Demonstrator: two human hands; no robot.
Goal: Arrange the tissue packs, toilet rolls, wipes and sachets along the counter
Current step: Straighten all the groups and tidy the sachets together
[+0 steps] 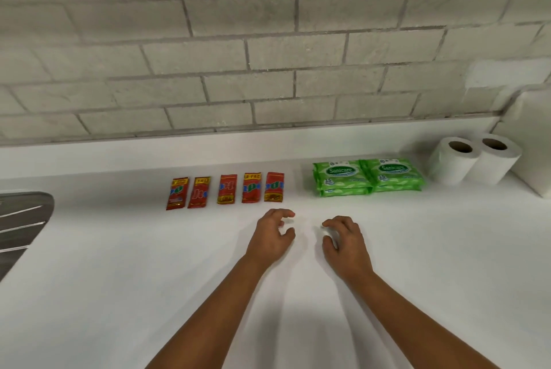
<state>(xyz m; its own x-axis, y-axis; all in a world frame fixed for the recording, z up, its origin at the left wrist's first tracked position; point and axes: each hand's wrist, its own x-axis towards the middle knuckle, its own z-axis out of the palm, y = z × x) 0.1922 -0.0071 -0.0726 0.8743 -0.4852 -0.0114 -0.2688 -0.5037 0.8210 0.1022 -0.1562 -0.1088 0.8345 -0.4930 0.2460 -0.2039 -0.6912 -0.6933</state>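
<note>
Several red sachets lie in a row on the white counter, left of centre. Two stacks of green wipes packs sit side by side to their right. Two white toilet rolls stand upright at the far right, touching each other. A white pack leans at the right edge, partly cut off. My left hand hovers just in front of the rightmost sachet, fingers curled apart, holding nothing. My right hand is beside it, below the wipes, also empty with fingers spread.
A grey brick wall runs behind the counter above a white upstand. A steel sink drainer shows at the left edge.
</note>
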